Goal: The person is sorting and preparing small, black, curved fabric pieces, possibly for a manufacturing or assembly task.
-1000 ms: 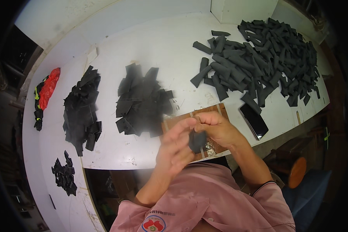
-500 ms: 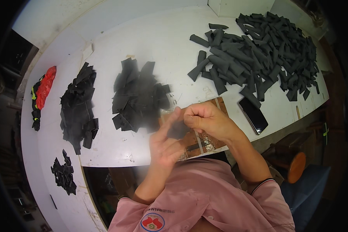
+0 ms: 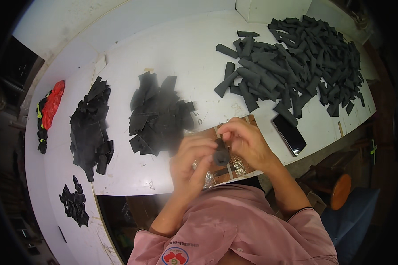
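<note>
Piece in hand: a small dark grey foam-like strip [image 3: 220, 154], pinched between both hands just above the near table edge, right in front of the person's chest.
Left hand: the left hand [image 3: 191, 164] is curled about the strip from the left, fingers bent in and pressing on its lower part.
Right hand: the right hand [image 3: 246, 141] closes over the top from the right, fingertips nipped on the upper end.
Handling: it looks light, soft and bendable, not slippery and not fragile; I'd judge the ends the best place to grip, as both hands do.
Under the hands: a brown board with shiny silver foil [image 3: 234, 164], lying on the white table [image 3: 185, 57].
Right of the hands: a black phone [image 3: 289, 134], flat, near the table edge.
Far right: a big heap of dark grey strips [image 3: 296, 62].
Left of the hands: a pile of flat black cut pieces [image 3: 157, 115], then another black pile [image 3: 93, 126] further left.
Far left: a red and black bundle [image 3: 48, 110]; nearer, a small black scrap pile [image 3: 75, 203].
</note>
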`<action>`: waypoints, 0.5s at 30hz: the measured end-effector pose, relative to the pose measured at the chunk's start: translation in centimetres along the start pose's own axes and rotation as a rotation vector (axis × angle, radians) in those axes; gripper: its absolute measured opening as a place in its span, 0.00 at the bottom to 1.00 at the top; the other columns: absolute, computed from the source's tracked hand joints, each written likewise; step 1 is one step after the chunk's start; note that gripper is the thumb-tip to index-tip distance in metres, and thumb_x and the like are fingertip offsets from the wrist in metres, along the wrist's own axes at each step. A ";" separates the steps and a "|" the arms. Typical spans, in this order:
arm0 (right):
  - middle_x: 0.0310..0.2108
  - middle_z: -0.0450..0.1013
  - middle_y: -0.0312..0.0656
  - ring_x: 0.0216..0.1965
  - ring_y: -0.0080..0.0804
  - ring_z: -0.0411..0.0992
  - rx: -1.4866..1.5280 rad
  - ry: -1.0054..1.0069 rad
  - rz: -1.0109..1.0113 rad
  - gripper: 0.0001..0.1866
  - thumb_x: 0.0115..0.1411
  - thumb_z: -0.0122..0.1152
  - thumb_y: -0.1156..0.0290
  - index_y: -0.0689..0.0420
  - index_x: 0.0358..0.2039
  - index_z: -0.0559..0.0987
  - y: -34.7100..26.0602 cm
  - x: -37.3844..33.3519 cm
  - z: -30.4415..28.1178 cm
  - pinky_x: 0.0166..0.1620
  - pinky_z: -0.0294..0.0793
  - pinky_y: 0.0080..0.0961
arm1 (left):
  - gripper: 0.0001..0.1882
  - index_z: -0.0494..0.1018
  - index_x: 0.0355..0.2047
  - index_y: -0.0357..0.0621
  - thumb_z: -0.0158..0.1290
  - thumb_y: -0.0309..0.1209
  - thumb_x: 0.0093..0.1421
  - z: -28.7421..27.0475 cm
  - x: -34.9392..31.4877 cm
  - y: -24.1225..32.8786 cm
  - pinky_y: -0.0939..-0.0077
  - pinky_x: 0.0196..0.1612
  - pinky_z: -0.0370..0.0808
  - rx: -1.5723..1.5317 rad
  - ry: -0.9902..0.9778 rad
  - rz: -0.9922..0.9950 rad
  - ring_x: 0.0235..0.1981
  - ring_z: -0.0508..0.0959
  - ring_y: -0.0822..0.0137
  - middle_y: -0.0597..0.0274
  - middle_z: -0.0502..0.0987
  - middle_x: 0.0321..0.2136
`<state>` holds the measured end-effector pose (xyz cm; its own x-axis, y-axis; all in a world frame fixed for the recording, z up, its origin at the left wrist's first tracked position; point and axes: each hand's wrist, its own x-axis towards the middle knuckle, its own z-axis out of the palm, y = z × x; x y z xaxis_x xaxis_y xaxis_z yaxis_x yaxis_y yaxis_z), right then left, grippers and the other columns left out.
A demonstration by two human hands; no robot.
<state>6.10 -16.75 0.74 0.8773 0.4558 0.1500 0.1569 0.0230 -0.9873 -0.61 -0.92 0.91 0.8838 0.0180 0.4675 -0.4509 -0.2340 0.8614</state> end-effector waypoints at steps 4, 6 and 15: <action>0.23 0.65 0.40 0.26 0.35 0.65 -0.740 -0.172 -0.496 0.15 0.44 0.61 0.63 0.60 0.26 0.72 -3.4 -0.2 0.4 0.25 0.65 0.27 | 0.05 0.68 0.25 0.34 0.52 0.24 0.51 0.6 -1.1 0.6 0.74 0.42 0.65 -0.305 0.273 -0.117 0.37 0.70 0.64 0.55 0.72 0.30; 0.21 0.63 0.38 0.25 0.34 0.64 -0.913 -0.270 -0.496 0.11 0.42 0.61 0.66 0.60 0.21 0.71 -2.6 -0.2 0.2 0.23 0.64 0.28 | 0.05 0.68 0.26 0.34 0.52 0.24 0.51 0.3 -1.7 -0.1 0.75 0.41 0.65 -0.205 0.302 -0.162 0.35 0.70 0.65 0.55 0.72 0.30; 0.18 0.64 0.38 0.23 0.33 0.65 -0.847 -0.156 -0.435 0.08 0.36 0.59 0.71 0.59 0.15 0.70 0.2 -1.4 0.1 0.23 0.66 0.28 | 0.10 0.71 0.35 0.35 0.51 0.23 0.51 1.0 -0.1 -0.3 0.75 0.43 0.66 -0.470 0.050 -0.227 0.42 0.70 0.63 0.55 0.72 0.36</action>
<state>4.84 -17.28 0.33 0.6047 0.6736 0.4250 0.7827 -0.4037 -0.4737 -0.40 -1.80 0.43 0.9638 0.0668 0.2580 -0.2665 0.2422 0.9329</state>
